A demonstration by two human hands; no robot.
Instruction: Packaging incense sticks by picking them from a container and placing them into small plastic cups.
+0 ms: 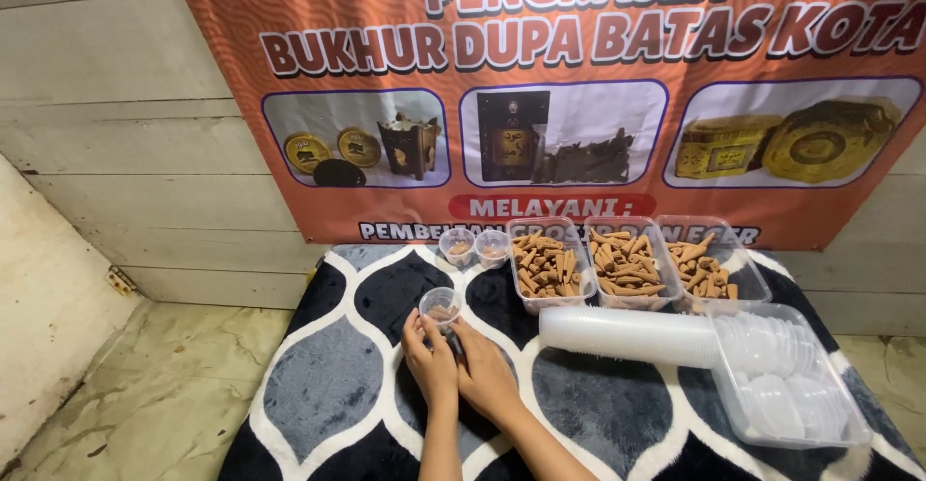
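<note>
Low in the middle of the frame, my left hand [429, 360] pinches a small clear cup [441, 304] upright on the patterned mat [328, 384], my right hand [485, 375] pressed alongside, steadying it. Beyond, upper centre, trays of brown cones [546, 267] sit within reach.

— What's sitting where on the rug [338, 384]?
— Three trays of cones [622, 269] are lining the back by the banner [579, 95], two small filled cups [475, 247] left of them.
— And nearer?
— A sleeve of stacked cups [627, 334] is lying before the trays, a tub of lids [786, 375] at its right, one small cup [441, 304] at its left.
</note>
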